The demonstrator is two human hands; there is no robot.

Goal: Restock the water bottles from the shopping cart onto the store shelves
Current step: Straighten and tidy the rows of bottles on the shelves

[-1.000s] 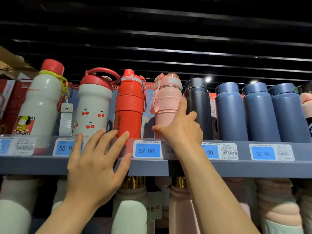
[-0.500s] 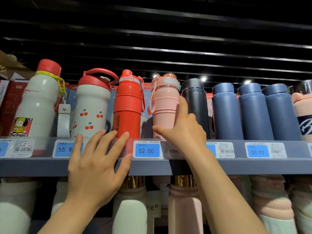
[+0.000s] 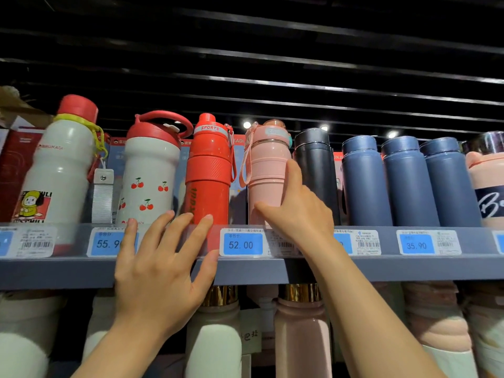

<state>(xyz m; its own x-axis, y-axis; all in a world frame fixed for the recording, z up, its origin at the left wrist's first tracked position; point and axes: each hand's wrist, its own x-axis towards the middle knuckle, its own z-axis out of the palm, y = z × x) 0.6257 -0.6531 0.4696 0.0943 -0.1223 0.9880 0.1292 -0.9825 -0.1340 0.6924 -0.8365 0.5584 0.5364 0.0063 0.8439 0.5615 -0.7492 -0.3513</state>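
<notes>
On the upper shelf (image 3: pixel 245 271), the right hand (image 3: pixel 297 214) still curled round the upright pink bottle (image 3: pixel 268 170), unmoved over the last second. The left hand (image 3: pixel 161 271) lay spread against the shelf edge, suggesting final positioning.

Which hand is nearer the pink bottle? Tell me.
Right. The right hand holds the pink bottle at its lower body, thumb and fingers around it. The left hand rests spread on the shelf edge, below the red bottle.
</notes>
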